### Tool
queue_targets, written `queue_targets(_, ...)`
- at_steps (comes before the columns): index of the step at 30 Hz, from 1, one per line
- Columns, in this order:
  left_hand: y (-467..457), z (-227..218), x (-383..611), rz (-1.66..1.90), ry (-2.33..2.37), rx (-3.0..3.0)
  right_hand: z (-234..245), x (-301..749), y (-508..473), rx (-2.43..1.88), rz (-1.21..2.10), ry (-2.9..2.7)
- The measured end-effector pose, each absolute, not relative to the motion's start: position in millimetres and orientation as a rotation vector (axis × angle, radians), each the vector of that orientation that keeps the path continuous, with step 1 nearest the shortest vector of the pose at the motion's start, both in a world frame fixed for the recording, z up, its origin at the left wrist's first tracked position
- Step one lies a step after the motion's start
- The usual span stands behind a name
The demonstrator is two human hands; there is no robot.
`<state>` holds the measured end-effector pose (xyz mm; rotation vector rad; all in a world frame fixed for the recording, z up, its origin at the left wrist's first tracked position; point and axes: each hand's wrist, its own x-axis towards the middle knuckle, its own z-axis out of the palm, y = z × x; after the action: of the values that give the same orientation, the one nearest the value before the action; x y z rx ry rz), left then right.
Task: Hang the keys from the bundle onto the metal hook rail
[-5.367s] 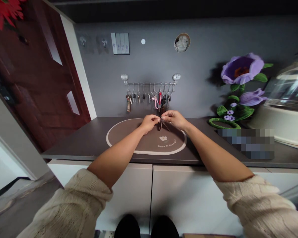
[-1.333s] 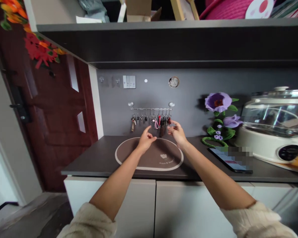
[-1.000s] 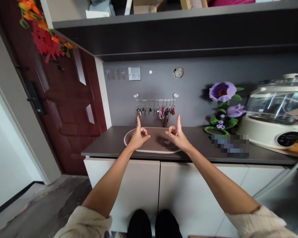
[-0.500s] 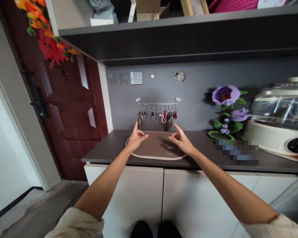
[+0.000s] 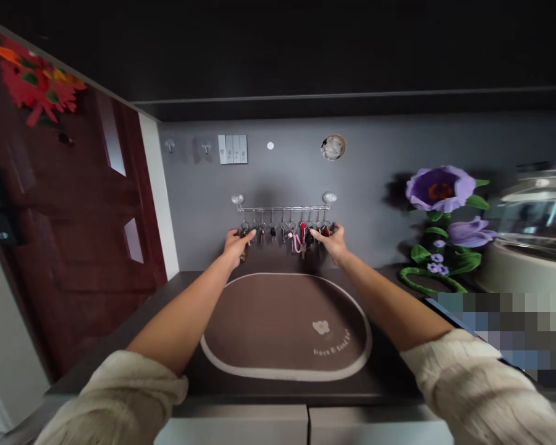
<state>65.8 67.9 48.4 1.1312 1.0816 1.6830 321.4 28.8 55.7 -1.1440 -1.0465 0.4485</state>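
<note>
A brown oval mat (image 5: pixel 269 327) lies on the dark counter (image 5: pixel 176 287) beside a purple artificial flower (image 5: pixel 440 190)

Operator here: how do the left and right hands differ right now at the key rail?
The left hand is at the left end of the key rail, while the right hand is at its right end. The left hand's fingers meet the leftmost keys; the right hand's meet the keys beside the red fob. Both are bare and raised above the mat.

Head-worn view, angled forward and down at the key rack (image 5: pixel 282 209)
</note>
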Motion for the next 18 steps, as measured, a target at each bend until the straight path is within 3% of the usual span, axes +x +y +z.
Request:
queue_targets(10, 73.9, 44.5, 124.3, 1.682, 0.670, 0.977, 37.7, 264.6, 58.6, -1.025, 0.201, -0.978)
queue_targets(18, 68.3, 60.5, 135.4, 1.710, 0.609, 0.719, 49.7, 264.8, 44.4, -0.966, 0.309, -0.889)
